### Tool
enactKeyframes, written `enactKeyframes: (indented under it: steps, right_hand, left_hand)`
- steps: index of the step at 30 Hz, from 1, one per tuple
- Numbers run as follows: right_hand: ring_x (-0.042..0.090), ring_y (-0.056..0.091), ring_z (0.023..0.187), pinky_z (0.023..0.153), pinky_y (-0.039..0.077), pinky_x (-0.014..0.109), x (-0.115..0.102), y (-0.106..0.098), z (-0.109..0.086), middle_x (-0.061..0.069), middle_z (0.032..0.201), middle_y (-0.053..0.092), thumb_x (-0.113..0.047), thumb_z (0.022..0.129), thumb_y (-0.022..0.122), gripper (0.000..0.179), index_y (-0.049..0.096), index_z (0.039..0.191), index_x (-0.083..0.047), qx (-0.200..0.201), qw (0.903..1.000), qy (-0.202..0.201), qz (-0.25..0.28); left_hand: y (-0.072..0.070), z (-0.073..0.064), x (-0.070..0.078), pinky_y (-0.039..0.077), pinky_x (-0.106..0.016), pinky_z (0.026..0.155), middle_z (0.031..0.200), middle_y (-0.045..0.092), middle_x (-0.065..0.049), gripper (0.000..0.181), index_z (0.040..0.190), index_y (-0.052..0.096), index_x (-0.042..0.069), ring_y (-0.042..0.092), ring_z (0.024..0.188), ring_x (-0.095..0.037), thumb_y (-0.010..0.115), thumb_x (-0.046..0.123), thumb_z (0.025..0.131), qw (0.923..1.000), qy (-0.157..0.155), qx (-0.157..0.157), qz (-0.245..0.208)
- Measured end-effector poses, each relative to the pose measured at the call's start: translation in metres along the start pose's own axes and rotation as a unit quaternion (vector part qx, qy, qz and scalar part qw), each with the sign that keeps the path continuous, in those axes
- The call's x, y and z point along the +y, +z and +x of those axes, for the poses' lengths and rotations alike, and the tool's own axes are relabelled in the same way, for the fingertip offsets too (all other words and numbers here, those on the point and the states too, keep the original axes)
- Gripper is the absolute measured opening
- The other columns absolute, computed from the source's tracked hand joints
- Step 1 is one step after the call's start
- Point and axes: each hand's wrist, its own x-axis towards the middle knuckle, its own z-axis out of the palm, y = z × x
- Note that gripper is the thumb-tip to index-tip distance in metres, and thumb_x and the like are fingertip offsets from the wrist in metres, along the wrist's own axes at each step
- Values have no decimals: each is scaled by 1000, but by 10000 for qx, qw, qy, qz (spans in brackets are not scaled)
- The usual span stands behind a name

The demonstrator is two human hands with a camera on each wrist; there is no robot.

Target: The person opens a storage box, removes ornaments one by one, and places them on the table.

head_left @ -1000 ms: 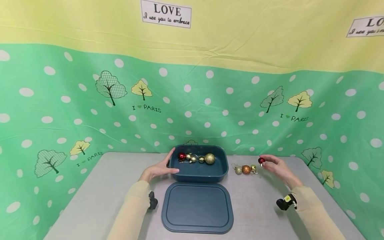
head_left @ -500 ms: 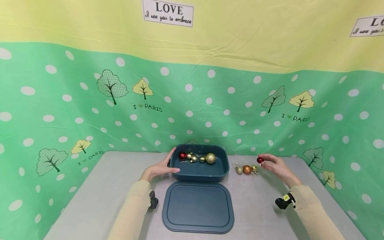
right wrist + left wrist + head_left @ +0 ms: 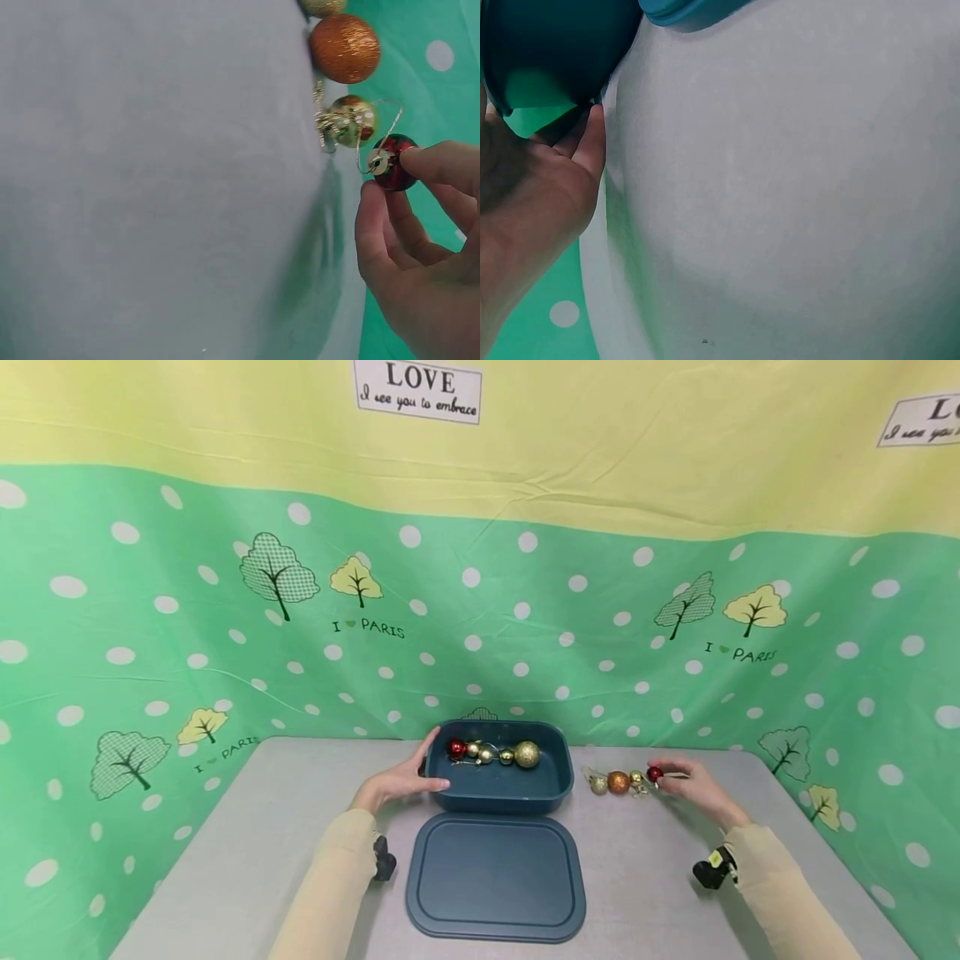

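My right hand [image 3: 693, 789] pinches a small shiny red Christmas bauble [image 3: 397, 174] between thumb and fingers, its cap and gold string loop turned toward the other ornaments. Right beside it is a shiny gold bauble [image 3: 354, 120] with a glittery tie, followed by a glittery orange bauble [image 3: 618, 782] and a pale gold one [image 3: 597, 785], all in a row on the table. At the left end of a dark blue box [image 3: 495, 803], my left hand [image 3: 397, 781] rests with its thumb at the front rim and straight fingers along the side wall.
Inside the box lie a red bauble [image 3: 457, 748], several small gold ones and a large glittery gold bauble [image 3: 527, 754]. The matching blue lid [image 3: 495, 877] lies flat in front. A patterned green and yellow cloth [image 3: 480, 610] hangs behind the grey table [image 3: 262, 843].
My right hand has lowered the red bauble toward the table, to the right end of the row of ornaments. The left hand stays at the box.
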Motion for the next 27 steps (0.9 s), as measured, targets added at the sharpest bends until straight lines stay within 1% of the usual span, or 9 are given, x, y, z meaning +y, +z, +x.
enactKeyframes:
  steps: [4,7,8,15,17,24,27]
  right_hand:
    - [28,61,90,71,55,35,2,2,0,34,114,58,7,85,60,42,51,126,16,-91,9997,8,-228]
    - [29,60,86,66,54,33,1,4,-1,33,110,59,8,84,59,41,52,124,17,-67,9993,10,-361]
    - [28,60,85,65,54,33,1,5,-1,33,110,59,8,84,59,41,51,123,17,-80,9991,-16,-424]
    - [26,58,80,60,52,30,1,9,-1,31,109,60,7,86,58,40,51,124,16,26,9981,234,-569]
    - [26,58,78,58,51,30,2,10,0,31,108,60,7,87,58,39,51,124,17,60,9978,244,-612]
    - [25,58,85,60,52,30,1,14,1,33,111,57,4,88,59,39,49,124,17,158,9955,202,-908]
    - [27,58,87,61,52,30,0,15,1,33,111,57,4,88,59,39,50,123,17,173,9956,261,-877]
  left_hand:
    - [0,-1,1,9,-65,108,159,-14,-15,105,155,-10,30,-6,142,-44,71,21,88,10000,17,1,11]
    - [1,-1,2,9,-65,108,159,-14,-14,105,155,-10,29,-7,142,-44,71,21,88,10000,43,-10,19]
    - [1,-2,2,9,-65,108,159,-15,-14,105,155,-10,29,-7,142,-44,70,21,88,10000,48,-13,15]
    - [1,-2,3,8,-66,108,159,-14,-15,104,155,-10,29,-7,142,-44,70,19,89,10000,50,4,-14]
    - [1,-2,2,8,-66,108,159,-14,-15,105,155,-9,29,-7,142,-44,71,19,88,10000,60,17,3]
    - [0,-1,2,8,-67,107,159,-13,-14,105,155,-10,28,-6,142,-44,71,22,88,10000,69,15,59]
    - [0,-1,2,7,-67,107,159,-14,-15,105,155,-11,27,-7,141,-45,70,22,89,9999,121,-31,80]
